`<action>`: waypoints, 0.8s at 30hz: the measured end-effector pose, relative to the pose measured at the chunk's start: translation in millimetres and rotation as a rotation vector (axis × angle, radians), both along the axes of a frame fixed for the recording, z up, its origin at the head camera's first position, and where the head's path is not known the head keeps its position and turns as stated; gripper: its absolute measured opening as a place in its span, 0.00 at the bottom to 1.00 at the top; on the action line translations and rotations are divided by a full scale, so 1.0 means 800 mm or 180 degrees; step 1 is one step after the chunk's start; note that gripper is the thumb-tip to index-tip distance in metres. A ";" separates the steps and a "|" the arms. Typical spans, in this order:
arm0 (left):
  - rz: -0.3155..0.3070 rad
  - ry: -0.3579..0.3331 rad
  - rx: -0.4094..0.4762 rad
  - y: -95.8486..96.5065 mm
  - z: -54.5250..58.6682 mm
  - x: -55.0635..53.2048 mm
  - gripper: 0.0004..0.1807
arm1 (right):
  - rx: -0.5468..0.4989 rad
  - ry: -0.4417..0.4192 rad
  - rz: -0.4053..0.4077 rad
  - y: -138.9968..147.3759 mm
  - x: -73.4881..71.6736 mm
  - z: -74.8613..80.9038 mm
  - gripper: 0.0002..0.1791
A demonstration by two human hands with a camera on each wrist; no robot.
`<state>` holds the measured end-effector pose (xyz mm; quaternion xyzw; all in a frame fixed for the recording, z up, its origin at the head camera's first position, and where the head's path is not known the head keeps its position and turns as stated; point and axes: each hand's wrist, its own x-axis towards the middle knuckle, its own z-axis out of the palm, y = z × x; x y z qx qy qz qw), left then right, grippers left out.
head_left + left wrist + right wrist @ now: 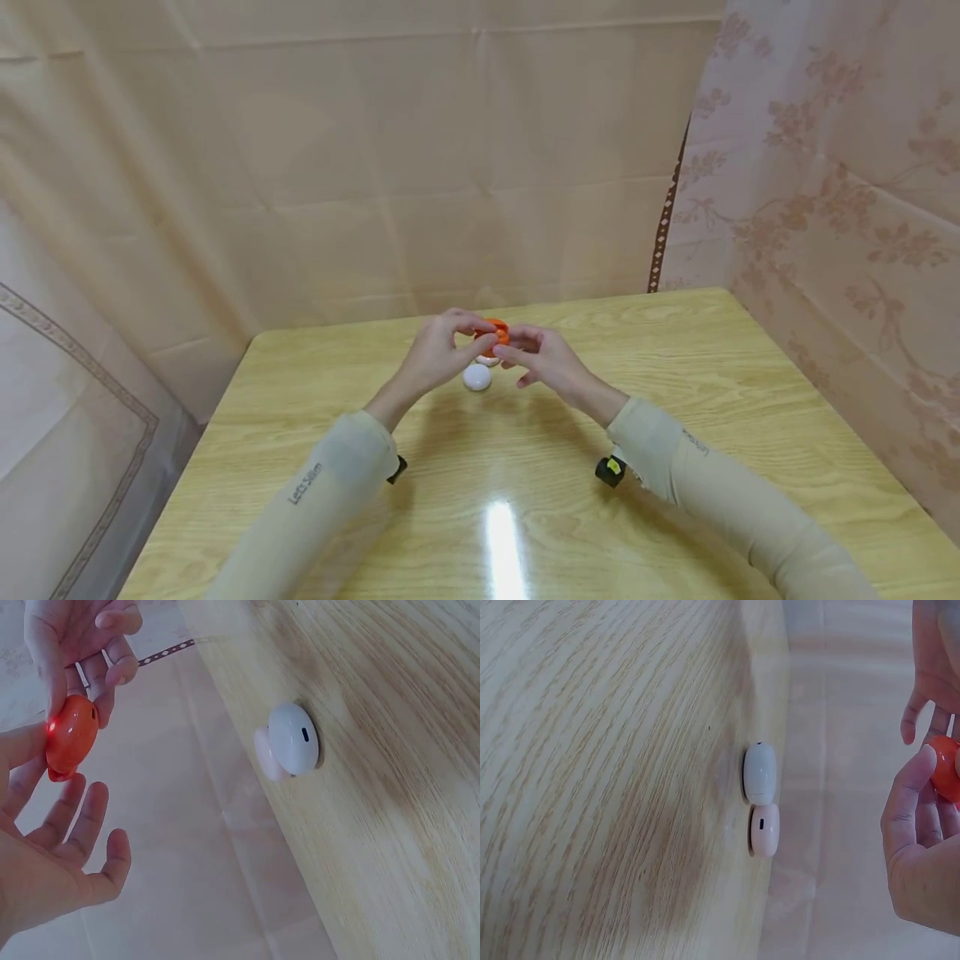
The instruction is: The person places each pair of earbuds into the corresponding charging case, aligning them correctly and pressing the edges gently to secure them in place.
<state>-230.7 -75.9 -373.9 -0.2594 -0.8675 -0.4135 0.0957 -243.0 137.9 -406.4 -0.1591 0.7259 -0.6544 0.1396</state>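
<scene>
An orange earbud case (493, 328), glossy and rounded, is held up above the table between both hands; its lid looks raised in the head view. My left hand (444, 350) pinches it from the left between thumb and fingers. From the other side, my right hand (551, 362) grips its edge with thumb and fingertips, the other fingers spread loosely. A small red glow shows on the orange case (73, 733) in the left wrist view. Below the hands, a white case (477, 377) lies on the table. Next to it is a pale pink case (765, 829), partly hidden in the head view.
The wood-grain table (510, 467) reaches back to a beige curtain (360, 167). A flowered curtain (840, 183) hangs along the right side. Black wrist cameras (611, 472) sit under the sleeves. Light reflects off the front of the tabletop.
</scene>
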 end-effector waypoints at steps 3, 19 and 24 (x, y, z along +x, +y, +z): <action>-0.0086 0.0089 -0.0054 -0.002 0.002 -0.002 0.11 | -0.0019 -0.0001 -0.0025 0.001 -0.001 0.003 0.23; -0.0263 0.0366 0.0069 -0.006 -0.004 -0.007 0.10 | -0.0073 -0.0111 -0.0024 0.004 -0.002 0.004 0.23; -0.0272 0.0401 0.0151 -0.008 -0.010 -0.007 0.11 | -0.0065 -0.0130 -0.0014 0.003 -0.004 0.000 0.25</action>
